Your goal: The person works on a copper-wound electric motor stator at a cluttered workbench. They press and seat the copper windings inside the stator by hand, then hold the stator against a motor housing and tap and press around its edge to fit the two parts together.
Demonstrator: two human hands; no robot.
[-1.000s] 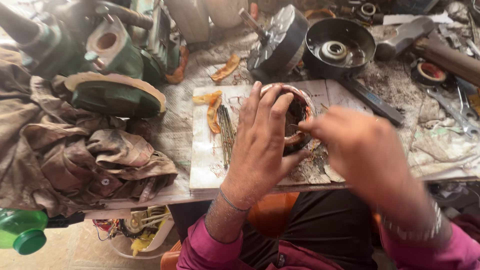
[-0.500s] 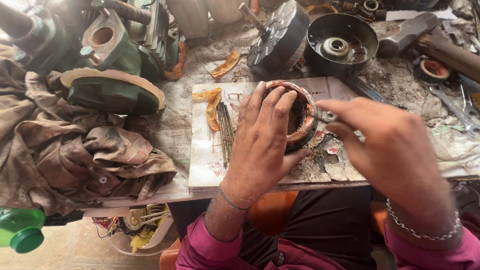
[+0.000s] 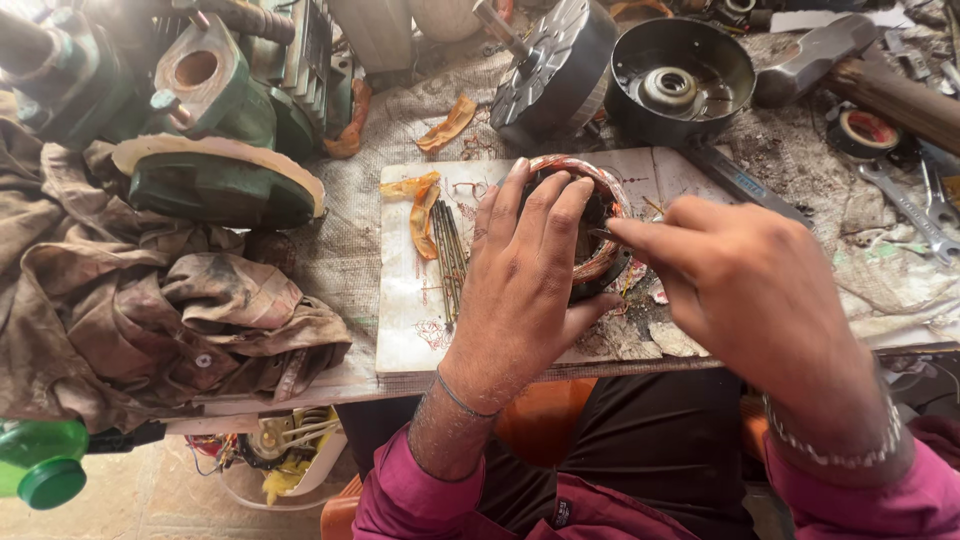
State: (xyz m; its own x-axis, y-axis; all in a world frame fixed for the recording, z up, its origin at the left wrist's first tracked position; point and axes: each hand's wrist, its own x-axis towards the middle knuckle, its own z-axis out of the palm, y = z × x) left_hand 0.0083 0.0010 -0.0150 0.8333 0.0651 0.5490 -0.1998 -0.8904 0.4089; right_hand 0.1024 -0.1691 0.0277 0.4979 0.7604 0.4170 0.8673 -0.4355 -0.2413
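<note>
Seen from the head, looking down on a messy work table (image 3: pixel 350 250).

In the middle, a flat white board (image 3: pixel 410 320), and on it a round ring of copper wire (image 3: pixel 598 215). Left hand (image 3: pixel 520 290) laid over the ring, fingers (image 3: pixel 545 215) spread and curled round its left side, holding it down. Right hand (image 3: pixel 750 290) just beside the ring on the right, fingertips pinched shut on a thin dark stick (image 3: pixel 603 233) that pokes into the ring's inside. Hard to tell what the stick is.

Beside the left hand, a bunch of thin sticks (image 3: pixel 447 250) and orange paper scraps (image 3: pixel 420 205) on the board. Further left, a heap of dirty rags (image 3: pixel 150 310) and a green pump (image 3: pixel 200 130). Up top, a black metal bowl (image 3: pixel 680 70) and a round grey cover (image 3: pixel 555 65). Far right, a roll of tape (image 3: pixel 868 130) and a wrench (image 3: pixel 905 205). Bottom left, a green bottle (image 3: pixel 40 465).
</note>
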